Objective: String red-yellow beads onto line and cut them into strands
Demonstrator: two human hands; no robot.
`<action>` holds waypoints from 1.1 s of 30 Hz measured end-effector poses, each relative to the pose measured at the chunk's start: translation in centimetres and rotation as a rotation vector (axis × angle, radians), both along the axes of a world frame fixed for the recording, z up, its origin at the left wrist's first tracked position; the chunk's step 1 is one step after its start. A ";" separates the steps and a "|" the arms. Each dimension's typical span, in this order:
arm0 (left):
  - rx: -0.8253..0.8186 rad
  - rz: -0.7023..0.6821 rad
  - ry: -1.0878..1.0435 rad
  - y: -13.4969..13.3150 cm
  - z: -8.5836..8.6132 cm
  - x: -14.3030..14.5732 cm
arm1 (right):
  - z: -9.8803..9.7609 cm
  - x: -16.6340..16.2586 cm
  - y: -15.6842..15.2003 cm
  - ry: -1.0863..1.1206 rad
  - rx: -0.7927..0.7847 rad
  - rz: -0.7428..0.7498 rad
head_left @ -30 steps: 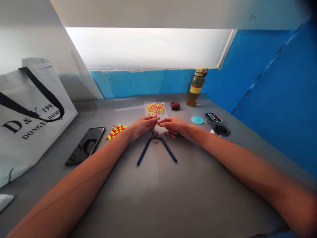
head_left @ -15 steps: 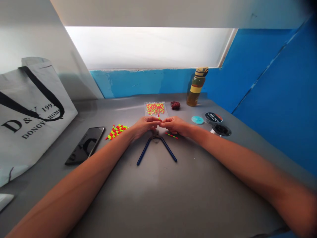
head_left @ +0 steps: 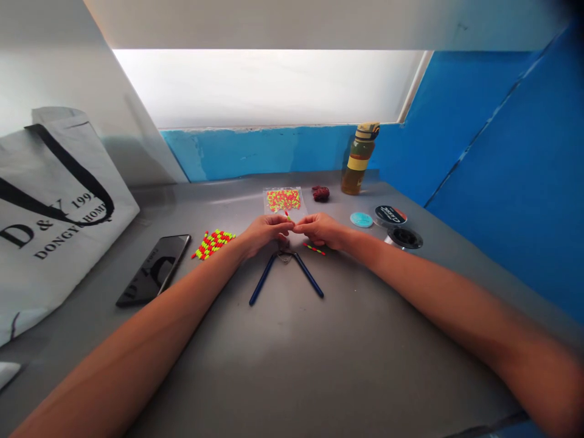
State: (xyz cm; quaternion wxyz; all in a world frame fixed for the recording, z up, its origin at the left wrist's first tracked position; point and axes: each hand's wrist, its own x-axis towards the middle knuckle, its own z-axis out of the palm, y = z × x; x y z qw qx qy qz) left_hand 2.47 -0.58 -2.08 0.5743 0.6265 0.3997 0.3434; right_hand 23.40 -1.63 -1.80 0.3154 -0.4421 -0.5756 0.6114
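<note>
**Left grip [head_left: 267, 234] and right grip [head_left: 322, 230] curled closed, tips together**

Both touch at the tips, with a short red-and-yellow beaded stick [head_left: 288, 215] poking up there; I can't tell which grip holds it. A clear bag of neon beads [head_left: 283, 201] lies just far of them, blue-handled pliers [head_left: 263, 280] just near, and a second beaded stick [head_left: 314, 249] beside the right grip on the bench [head_left: 365, 340].

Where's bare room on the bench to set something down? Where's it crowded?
Largest patch: the grey tabletop between the forearms, below the blue-handled pliers. Smaller: between the line spools and the blue wall. Crowded: around the left hand, right hand and bead bag.
</note>
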 end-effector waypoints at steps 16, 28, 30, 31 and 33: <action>-0.066 -0.001 -0.051 -0.1 0.5 0.1 | 0.6 0.0 0.2 0.112 -0.089 -0.003; -0.154 -0.058 -0.117 -0.2 1.2 -0.3 | -0.3 0.6 1.0 0.174 -0.077 0.089; -0.148 -0.099 -0.115 -0.1 1.2 -0.5 | -0.3 0.8 1.1 0.186 -0.082 0.100; -0.149 -0.112 -0.120 0.0 1.1 -0.6 | -0.3 0.8 1.1 0.196 -0.083 0.109; -0.167 -0.121 -0.143 0.2 0.9 -0.8 | -0.1 0.9 1.0 0.219 -0.093 0.126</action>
